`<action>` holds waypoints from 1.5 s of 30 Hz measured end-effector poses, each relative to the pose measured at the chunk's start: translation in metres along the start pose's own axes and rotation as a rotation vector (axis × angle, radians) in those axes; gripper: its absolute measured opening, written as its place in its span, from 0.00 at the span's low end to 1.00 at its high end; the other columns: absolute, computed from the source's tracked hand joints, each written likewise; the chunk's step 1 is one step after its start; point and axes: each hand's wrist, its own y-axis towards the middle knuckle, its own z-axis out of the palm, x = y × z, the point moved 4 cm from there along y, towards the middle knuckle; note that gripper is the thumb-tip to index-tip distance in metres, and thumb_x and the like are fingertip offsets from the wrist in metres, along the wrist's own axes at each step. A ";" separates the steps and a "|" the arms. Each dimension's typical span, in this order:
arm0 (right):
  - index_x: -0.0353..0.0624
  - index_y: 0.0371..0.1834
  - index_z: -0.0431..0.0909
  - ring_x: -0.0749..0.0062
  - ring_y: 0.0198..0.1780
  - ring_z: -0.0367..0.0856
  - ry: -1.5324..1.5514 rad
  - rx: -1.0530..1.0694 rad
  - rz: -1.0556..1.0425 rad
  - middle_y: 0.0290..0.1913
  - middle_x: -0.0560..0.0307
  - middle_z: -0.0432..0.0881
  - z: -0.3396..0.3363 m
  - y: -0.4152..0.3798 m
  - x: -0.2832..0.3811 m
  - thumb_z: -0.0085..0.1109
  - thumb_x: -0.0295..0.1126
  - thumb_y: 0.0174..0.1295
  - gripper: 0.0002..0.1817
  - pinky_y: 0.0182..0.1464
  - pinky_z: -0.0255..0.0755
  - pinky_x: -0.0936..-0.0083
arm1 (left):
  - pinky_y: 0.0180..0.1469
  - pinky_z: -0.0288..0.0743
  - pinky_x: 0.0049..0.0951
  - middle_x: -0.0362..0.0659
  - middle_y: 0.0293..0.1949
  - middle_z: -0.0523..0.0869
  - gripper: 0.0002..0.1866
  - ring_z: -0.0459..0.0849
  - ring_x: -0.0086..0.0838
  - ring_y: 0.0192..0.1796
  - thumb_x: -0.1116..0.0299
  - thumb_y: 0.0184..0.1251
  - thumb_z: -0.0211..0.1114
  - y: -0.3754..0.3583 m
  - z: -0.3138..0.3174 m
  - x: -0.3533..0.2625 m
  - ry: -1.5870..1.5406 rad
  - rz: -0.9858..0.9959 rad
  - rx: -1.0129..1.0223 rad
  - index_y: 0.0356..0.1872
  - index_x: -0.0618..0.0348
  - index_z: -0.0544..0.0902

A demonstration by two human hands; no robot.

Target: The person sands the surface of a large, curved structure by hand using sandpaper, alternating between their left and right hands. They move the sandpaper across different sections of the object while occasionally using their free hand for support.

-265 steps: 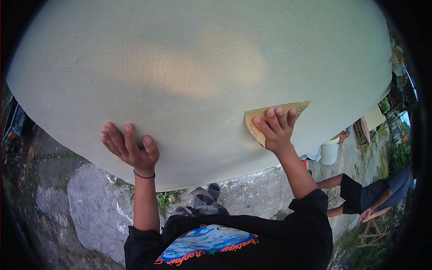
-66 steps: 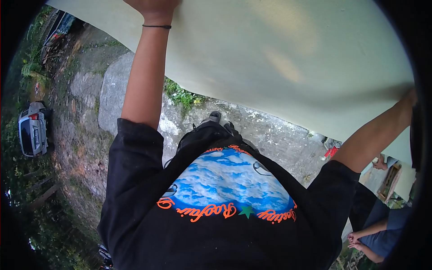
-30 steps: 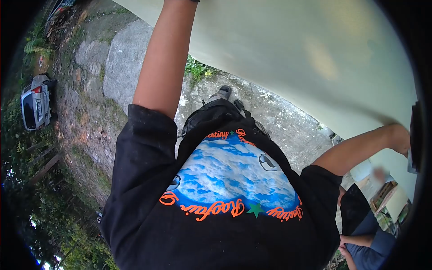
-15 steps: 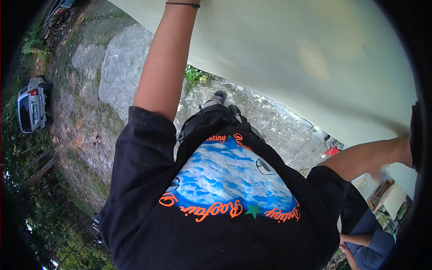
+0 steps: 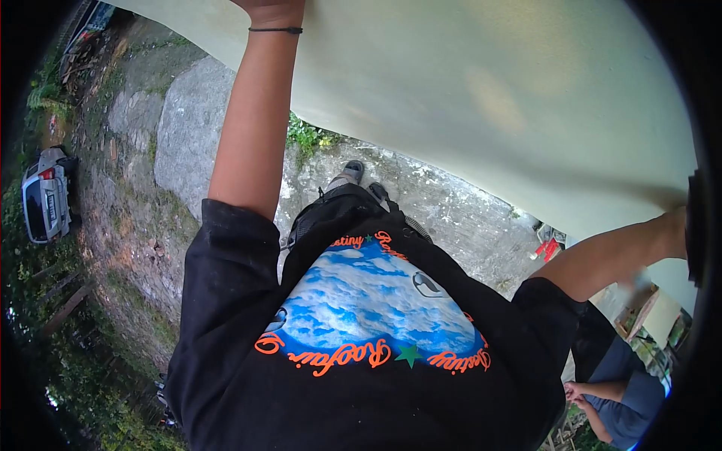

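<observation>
My left arm reaches up along the pale wall [image 5: 481, 83], and only the wrist and the heel of my left hand [image 5: 272, 10] show at the top edge. A thin dark bracelet [image 5: 275, 31] circles that wrist. The fingers are cut off, so what they touch or hold cannot be seen. On the other side my right arm [image 5: 617, 252] stretches out toward the wall's right end. Its hand is lost behind a dark shape [image 5: 693, 225] at the edge of the view. I wear a black T-shirt [image 5: 301, 413] with a blue cloud print.
A person [image 5: 624, 402] stands at lower right, hands close together. Below the wall lie rough concrete [image 5: 451, 203], a green plant [image 5: 307, 137] and a red-and-white object [image 5: 549, 248]. A silver car [image 5: 49, 195] is parked at far left, near trees.
The view has shifted slightly, so my left wrist and the heel of that hand now show at the top. My right arm stays stretched out much as before.
</observation>
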 end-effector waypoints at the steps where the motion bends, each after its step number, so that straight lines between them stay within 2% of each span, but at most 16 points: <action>1: 0.19 0.64 0.59 0.41 0.67 0.61 0.004 -0.003 -0.001 0.66 0.24 0.60 0.004 -0.007 0.003 0.37 0.40 0.74 0.30 0.71 0.52 0.58 | 0.73 0.45 0.42 0.53 0.71 0.60 0.29 0.52 0.44 0.75 0.59 0.72 0.36 -0.001 -0.001 -0.001 0.004 0.001 -0.003 0.69 0.64 0.64; 3: 0.20 0.68 0.42 0.47 0.70 0.55 0.611 0.047 0.608 0.72 0.33 0.50 0.022 -0.058 -0.005 0.48 0.46 0.70 0.42 0.72 0.46 0.69 | 0.73 0.45 0.42 0.53 0.71 0.61 0.29 0.52 0.43 0.75 0.60 0.72 0.36 0.000 -0.002 -0.004 0.013 -0.042 0.042 0.69 0.65 0.64; 5: 0.29 0.73 0.38 0.37 0.75 0.37 0.032 0.231 0.183 0.73 0.25 0.38 0.009 -0.147 0.036 0.38 0.50 0.71 0.40 0.74 0.31 0.54 | 0.74 0.45 0.42 0.52 0.71 0.61 0.29 0.52 0.43 0.75 0.61 0.72 0.36 0.001 -0.003 -0.002 0.021 -0.036 0.042 0.69 0.65 0.64; 8: 0.39 0.75 0.41 0.36 0.75 0.21 0.088 0.499 -0.054 0.74 0.28 0.27 0.002 -0.287 0.072 0.34 0.47 0.71 0.35 0.69 0.15 0.42 | 0.74 0.44 0.42 0.52 0.71 0.61 0.29 0.52 0.43 0.75 0.61 0.72 0.36 0.001 -0.003 -0.005 0.019 -0.078 0.072 0.68 0.66 0.63; 12: 0.42 0.76 0.40 0.41 0.77 0.22 0.116 0.465 -0.038 0.76 0.33 0.28 0.002 -0.192 0.039 0.34 0.46 0.72 0.35 0.70 0.14 0.44 | 0.73 0.44 0.46 0.59 0.72 0.52 0.30 0.48 0.48 0.75 0.57 0.71 0.39 0.002 -0.008 -0.016 -0.093 -0.247 0.150 0.68 0.68 0.61; 13: 0.41 0.76 0.40 0.44 0.77 0.23 0.130 0.375 0.072 0.76 0.35 0.30 0.006 -0.143 0.025 0.33 0.47 0.73 0.34 0.71 0.18 0.47 | 0.73 0.42 0.48 0.57 0.73 0.51 0.30 0.47 0.47 0.76 0.58 0.70 0.41 0.000 -0.007 -0.011 -0.110 -0.227 0.145 0.69 0.64 0.61; 14: 0.25 0.72 0.44 0.43 0.76 0.42 0.053 0.231 0.224 0.74 0.30 0.44 0.002 -0.092 0.023 0.34 0.53 0.72 0.40 0.74 0.36 0.61 | 0.73 0.39 0.49 0.55 0.74 0.51 0.30 0.46 0.47 0.76 0.59 0.69 0.44 -0.001 -0.007 -0.007 -0.125 -0.207 0.144 0.70 0.60 0.61; 17: 0.27 0.73 0.41 0.52 0.77 0.39 0.440 0.239 0.707 0.75 0.35 0.41 0.007 -0.035 -0.002 0.41 0.53 0.71 0.43 0.75 0.35 0.68 | 0.74 0.42 0.46 0.55 0.73 0.54 0.29 0.48 0.46 0.76 0.61 0.68 0.43 0.002 -0.008 -0.012 -0.126 -0.233 0.119 0.69 0.61 0.64; 20: 0.26 0.73 0.41 0.48 0.77 0.39 0.214 0.057 0.322 0.75 0.32 0.41 0.017 -0.084 0.024 0.37 0.49 0.73 0.39 0.74 0.34 0.61 | 0.73 0.42 0.47 0.54 0.73 0.54 0.29 0.48 0.46 0.76 0.60 0.69 0.43 0.002 -0.007 -0.012 -0.105 -0.217 0.118 0.69 0.61 0.63; 22: 0.38 0.76 0.38 0.39 0.76 0.25 0.077 0.334 0.133 0.76 0.32 0.30 0.012 -0.179 0.068 0.33 0.44 0.72 0.35 0.71 0.22 0.41 | 0.73 0.43 0.47 0.55 0.73 0.55 0.29 0.49 0.46 0.75 0.59 0.70 0.42 0.004 -0.008 -0.013 -0.117 -0.220 0.087 0.69 0.61 0.63; 24: 0.48 0.76 0.43 0.43 0.76 0.18 0.170 0.560 -0.006 0.76 0.33 0.27 0.004 -0.288 0.101 0.46 0.41 0.64 0.39 0.68 0.12 0.38 | 0.73 0.44 0.47 0.55 0.72 0.56 0.28 0.51 0.46 0.75 0.59 0.70 0.42 0.003 -0.008 -0.013 -0.081 -0.201 0.106 0.68 0.62 0.64; 29: 0.52 0.75 0.51 0.44 0.77 0.20 0.242 0.474 -0.030 0.77 0.36 0.30 0.008 -0.187 0.063 0.52 0.41 0.60 0.39 0.69 0.09 0.44 | 0.73 0.46 0.45 0.54 0.71 0.58 0.28 0.52 0.44 0.75 0.60 0.71 0.40 0.006 -0.009 -0.021 -0.066 -0.254 0.101 0.67 0.65 0.66; 34: 0.44 0.76 0.44 0.41 0.77 0.22 0.302 0.219 0.154 0.76 0.36 0.29 0.018 -0.039 0.038 0.33 0.48 0.72 0.34 0.70 0.16 0.44 | 0.73 0.47 0.44 0.55 0.71 0.58 0.28 0.53 0.43 0.75 0.59 0.71 0.40 0.004 -0.009 -0.020 -0.026 -0.244 0.109 0.67 0.64 0.66; 38: 0.42 0.76 0.40 0.42 0.76 0.20 0.187 0.332 0.146 0.76 0.36 0.28 0.020 -0.140 0.094 0.34 0.46 0.71 0.35 0.68 0.14 0.39 | 0.73 0.47 0.44 0.54 0.71 0.58 0.28 0.53 0.43 0.75 0.59 0.71 0.40 0.005 -0.008 -0.017 -0.019 -0.224 0.084 0.67 0.64 0.66; 41: 0.52 0.75 0.51 0.48 0.77 0.19 0.242 0.597 -0.005 0.77 0.40 0.31 0.007 -0.274 0.142 0.45 0.42 0.66 0.34 0.68 0.08 0.41 | 0.73 0.47 0.45 0.54 0.72 0.58 0.27 0.53 0.43 0.75 0.59 0.71 0.40 0.004 -0.010 -0.019 -0.043 -0.232 0.094 0.67 0.63 0.66; 45: 0.49 0.76 0.48 0.44 0.76 0.16 0.129 0.569 -0.209 0.76 0.35 0.28 0.017 -0.201 0.123 0.54 0.38 0.57 0.42 0.67 0.06 0.43 | 0.73 0.46 0.45 0.53 0.72 0.58 0.27 0.52 0.42 0.75 0.61 0.70 0.41 0.004 -0.009 -0.018 -0.054 -0.214 0.109 0.68 0.63 0.65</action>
